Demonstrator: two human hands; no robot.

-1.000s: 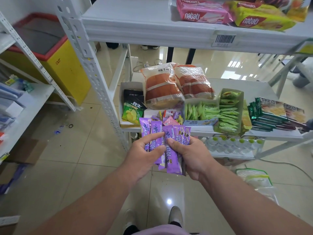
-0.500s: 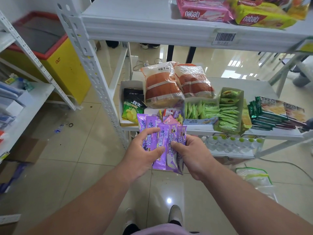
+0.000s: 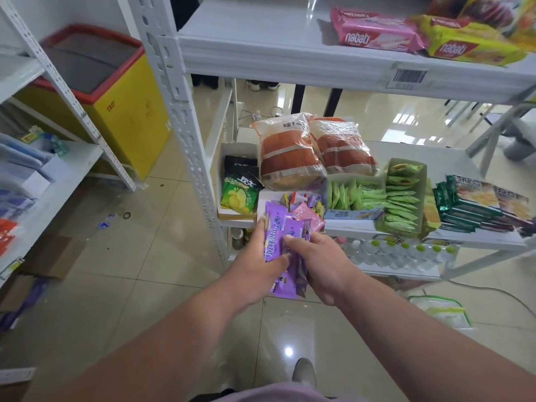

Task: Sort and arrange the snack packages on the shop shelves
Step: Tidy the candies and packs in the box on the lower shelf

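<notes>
Both hands hold one bundle of purple snack packages [image 3: 280, 250], long axis pointing away from the person toward the shelf. The left hand [image 3: 255, 271] closes around the bundle from the left side, and the right hand [image 3: 322, 265] grips it from the right, thumb on top. Just beyond the fingertips is the white box of mixed small snacks [image 3: 271, 197] on the middle shelf [image 3: 464, 240]; both hands are about equally near to it. I judge the bundle goes forward there. The room is tight: a chips bag [image 3: 239, 190] to the left, green packets [image 3: 356, 194] to the right, bread bags [image 3: 290, 152] behind.
</notes>
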